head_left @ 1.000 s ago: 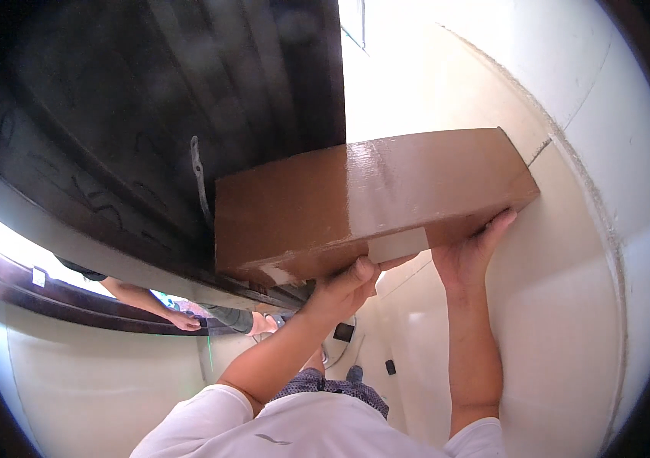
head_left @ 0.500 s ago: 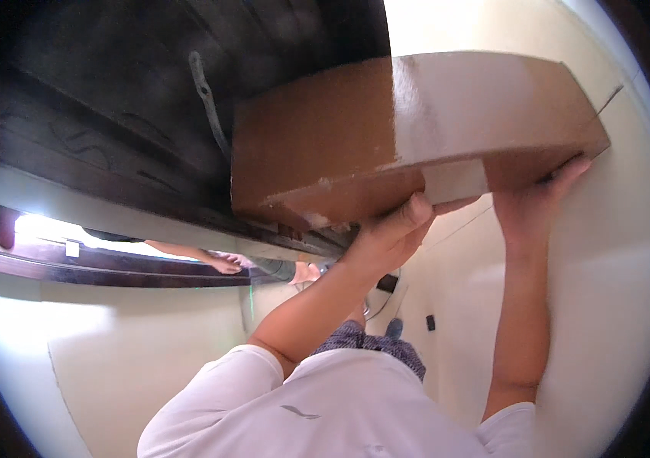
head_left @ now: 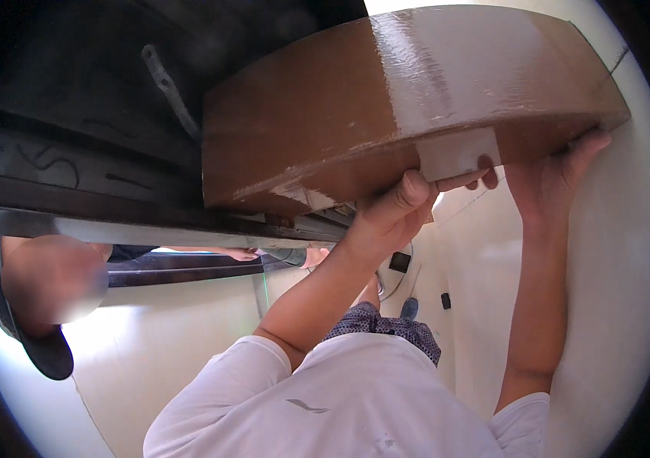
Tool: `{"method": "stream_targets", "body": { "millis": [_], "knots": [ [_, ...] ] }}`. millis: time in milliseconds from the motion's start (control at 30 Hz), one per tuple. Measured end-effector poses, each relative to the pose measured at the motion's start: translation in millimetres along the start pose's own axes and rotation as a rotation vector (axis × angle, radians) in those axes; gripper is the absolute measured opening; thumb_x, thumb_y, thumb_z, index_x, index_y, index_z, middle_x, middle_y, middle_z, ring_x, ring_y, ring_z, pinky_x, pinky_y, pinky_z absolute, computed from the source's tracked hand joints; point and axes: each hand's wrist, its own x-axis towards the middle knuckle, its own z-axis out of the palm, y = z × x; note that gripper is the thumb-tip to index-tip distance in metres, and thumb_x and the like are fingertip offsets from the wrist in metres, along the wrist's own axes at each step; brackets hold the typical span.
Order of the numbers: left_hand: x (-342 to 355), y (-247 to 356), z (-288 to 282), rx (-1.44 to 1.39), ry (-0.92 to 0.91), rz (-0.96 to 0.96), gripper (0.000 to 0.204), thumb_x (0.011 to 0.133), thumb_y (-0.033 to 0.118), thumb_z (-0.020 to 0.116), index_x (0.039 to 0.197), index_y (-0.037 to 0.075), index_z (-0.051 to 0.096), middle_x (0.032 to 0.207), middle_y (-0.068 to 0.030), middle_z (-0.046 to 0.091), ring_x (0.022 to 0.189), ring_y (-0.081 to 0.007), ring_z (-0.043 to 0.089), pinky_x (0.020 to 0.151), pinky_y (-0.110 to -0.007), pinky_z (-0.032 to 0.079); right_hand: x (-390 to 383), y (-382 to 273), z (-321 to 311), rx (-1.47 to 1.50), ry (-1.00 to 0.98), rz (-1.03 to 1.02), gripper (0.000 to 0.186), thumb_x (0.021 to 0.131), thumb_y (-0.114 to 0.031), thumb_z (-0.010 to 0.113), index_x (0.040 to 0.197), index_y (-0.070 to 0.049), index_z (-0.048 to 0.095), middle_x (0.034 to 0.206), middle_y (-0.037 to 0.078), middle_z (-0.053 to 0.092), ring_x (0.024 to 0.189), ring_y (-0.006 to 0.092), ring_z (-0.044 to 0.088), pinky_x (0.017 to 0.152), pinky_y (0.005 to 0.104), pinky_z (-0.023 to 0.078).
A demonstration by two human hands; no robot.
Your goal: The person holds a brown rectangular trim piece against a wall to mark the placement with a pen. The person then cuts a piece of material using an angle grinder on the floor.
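I hold a long, glossy brown box (head_left: 294,122) overhead, against a dark panelled surface (head_left: 73,107) with a pale metal strap (head_left: 172,91) at the box's left end. My left hand (head_left: 394,206) grips the lower edge near the middle, its thumb bent and fingers reaching along the underside. My right hand (head_left: 550,183) is closed on the lower right part of the box, thumb toward the corner; its fingertips are partly hidden by the box.
A person in a dark cap (head_left: 46,355) is at the left beneath the dark ledge (head_left: 111,221), an arm reaching along it. Pale walls (head_left: 607,305) enclose me. A black flat object (head_left: 399,262) and a smaller black item (head_left: 446,301) lie below.
The box and both my hands have shifted up and rightward in the view. The other person's head and cap have come into view at the left.
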Motion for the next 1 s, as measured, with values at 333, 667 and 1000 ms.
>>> {"method": "stream_targets", "body": {
  "millis": [333, 667, 1000],
  "knots": [
    [1, 1, 2, 0.014, 0.052, 0.027, 0.085, 0.099, 0.054, 0.069, 0.163, 0.009, 0.037, 0.166, -0.0126, 0.046, 0.155, -0.0354, 0.041, 0.129, -0.061, 0.031, 1, -3, 13, -0.134, 0.123, 0.051, 0.104, 0.072, -0.100, 0.056, 0.144, -0.024, 0.053, 0.117, -0.003, 0.068, 0.073, 0.0195, 0.059, 0.049, 0.0389, 0.049],
    [-4, -11, -5, -0.010, 0.155, 0.068, 0.085, 0.098, 0.055, 0.071, 0.162, 0.010, 0.039, 0.165, -0.0129, 0.047, 0.155, -0.0363, 0.040, 0.129, -0.062, 0.031, 2, 3, 8, -0.098, 0.090, 0.080, 0.099, 0.078, -0.101, 0.048, 0.145, -0.028, 0.050, 0.124, -0.004, 0.065, 0.078, 0.0226, 0.062, 0.050, 0.0429, 0.047],
    [2, -10, -2, 0.029, 0.147, 0.011, 0.088, 0.094, 0.061, 0.073, 0.157, 0.006, 0.047, 0.159, -0.0153, 0.054, 0.150, -0.0365, 0.047, 0.126, -0.055, 0.034, 10, 5, -16, -0.190, -0.015, 0.144, 0.102, 0.083, -0.101, 0.039, 0.146, -0.022, 0.047, 0.121, 0.000, 0.065, 0.087, 0.0300, 0.062, 0.056, 0.0470, 0.046]
  ]
}}
